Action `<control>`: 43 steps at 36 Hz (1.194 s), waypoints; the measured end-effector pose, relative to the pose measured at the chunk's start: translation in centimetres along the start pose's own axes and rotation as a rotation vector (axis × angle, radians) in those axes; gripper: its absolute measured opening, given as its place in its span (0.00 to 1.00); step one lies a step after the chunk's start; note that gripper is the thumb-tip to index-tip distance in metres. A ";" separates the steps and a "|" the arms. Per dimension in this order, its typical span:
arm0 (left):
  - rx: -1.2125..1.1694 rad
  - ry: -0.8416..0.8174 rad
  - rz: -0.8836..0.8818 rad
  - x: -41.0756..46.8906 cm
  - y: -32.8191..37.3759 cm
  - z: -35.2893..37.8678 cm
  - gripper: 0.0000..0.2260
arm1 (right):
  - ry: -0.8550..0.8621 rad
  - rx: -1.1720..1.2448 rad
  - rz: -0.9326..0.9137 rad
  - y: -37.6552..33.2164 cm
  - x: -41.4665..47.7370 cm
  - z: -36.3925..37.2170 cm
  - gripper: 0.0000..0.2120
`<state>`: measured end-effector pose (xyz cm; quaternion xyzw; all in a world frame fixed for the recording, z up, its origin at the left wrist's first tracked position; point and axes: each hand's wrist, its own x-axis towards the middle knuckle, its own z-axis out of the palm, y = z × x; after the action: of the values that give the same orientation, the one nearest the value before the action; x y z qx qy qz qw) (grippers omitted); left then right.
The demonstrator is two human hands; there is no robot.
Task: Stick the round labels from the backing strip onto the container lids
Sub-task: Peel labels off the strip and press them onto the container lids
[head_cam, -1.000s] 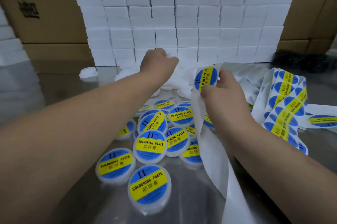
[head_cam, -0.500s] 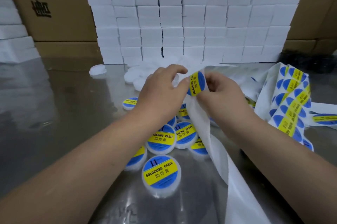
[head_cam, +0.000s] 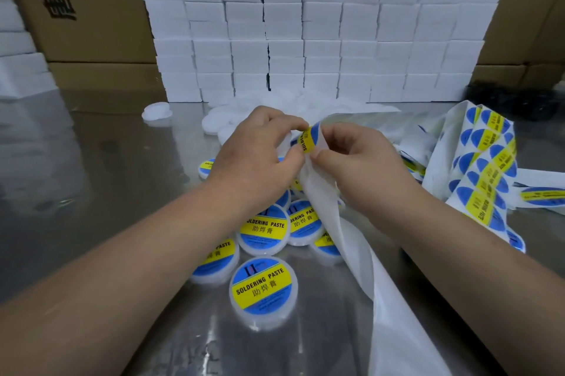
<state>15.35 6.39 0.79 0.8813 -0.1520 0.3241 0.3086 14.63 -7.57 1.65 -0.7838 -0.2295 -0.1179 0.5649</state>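
Drawn back from the far bare lids [head_cam: 214, 123], the left hand [head_cam: 260, 158] is being pinched onto the round label [head_cam: 308, 140] at centre, while the backing strip [head_cam: 351, 241] is being gripped by the right hand [head_cam: 357, 161]; peeling is judged under way.

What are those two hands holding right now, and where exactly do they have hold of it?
The left hand pinches the edge of a round label; the right hand pinches the white backing strip right beside that label.
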 end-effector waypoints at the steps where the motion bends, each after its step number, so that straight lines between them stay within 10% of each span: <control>1: 0.002 0.005 0.004 0.0 0.0 0.0 0.13 | -0.014 0.012 -0.004 0.0 0.0 0.0 0.11; 23: -0.014 0.043 0.021 -0.6 0.1 -0.5 0.05 | 0.032 -0.034 -0.087 1.0 0.4 -0.2 0.14; 35: -0.276 0.318 -0.480 1.2 -1.3 -1.8 0.06 | 0.149 -0.131 -0.155 1.1 0.5 -0.3 0.18; 43: -0.121 0.250 -0.301 0.3 -0.5 -1.4 0.05 | 0.326 -0.314 -0.245 0.9 0.3 -0.8 0.31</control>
<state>15.13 7.63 1.58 0.8267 0.0019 0.3715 0.4225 15.37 -8.53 1.26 -0.7991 -0.2074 -0.3443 0.4471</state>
